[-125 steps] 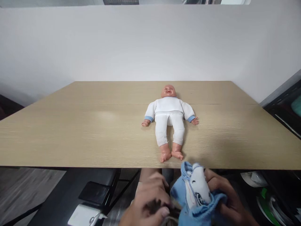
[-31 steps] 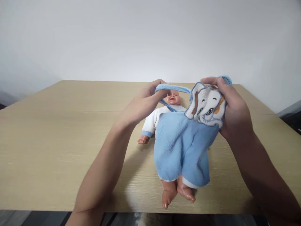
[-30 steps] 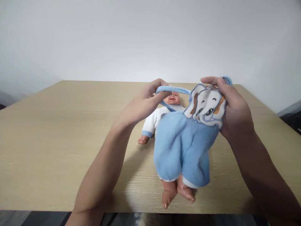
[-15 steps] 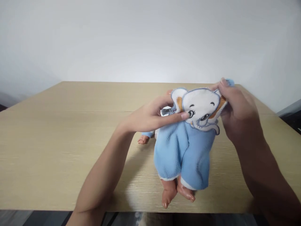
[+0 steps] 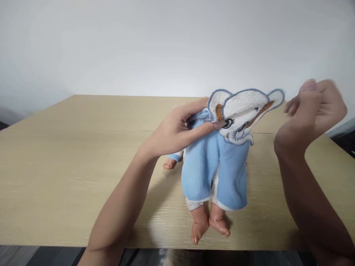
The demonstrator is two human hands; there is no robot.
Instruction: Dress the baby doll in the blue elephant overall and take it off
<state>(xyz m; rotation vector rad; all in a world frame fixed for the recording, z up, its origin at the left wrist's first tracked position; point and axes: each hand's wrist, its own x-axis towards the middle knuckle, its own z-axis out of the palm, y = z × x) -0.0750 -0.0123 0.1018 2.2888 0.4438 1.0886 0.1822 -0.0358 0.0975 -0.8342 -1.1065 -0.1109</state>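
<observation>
A baby doll (image 5: pixel 208 224) in white clothes lies on its back on the wooden table (image 5: pixel 69 166); only its bare feet, white trouser cuffs and one hand show. Small blue fleece dungarees (image 5: pixel 213 170) hang in front of it, hiding its body and head. My left hand (image 5: pixel 180 129) pinches the dungarees at the top, by the white elephant patch (image 5: pixel 241 111) on the bib. My right hand (image 5: pixel 310 111) is raised to the right of the patch, apart from the cloth. Its fingers are curled in, slightly blurred, with nothing visible in them.
A plain white wall stands behind the table. The table's near edge runs just below the doll's feet, with dark floor beneath. A dark object shows at the far right edge.
My right hand has let go of the bib and swung out to the right. My left hand has moved from the strap to the patch and lifted the dungarees, uncovering the doll's white cuffs.
</observation>
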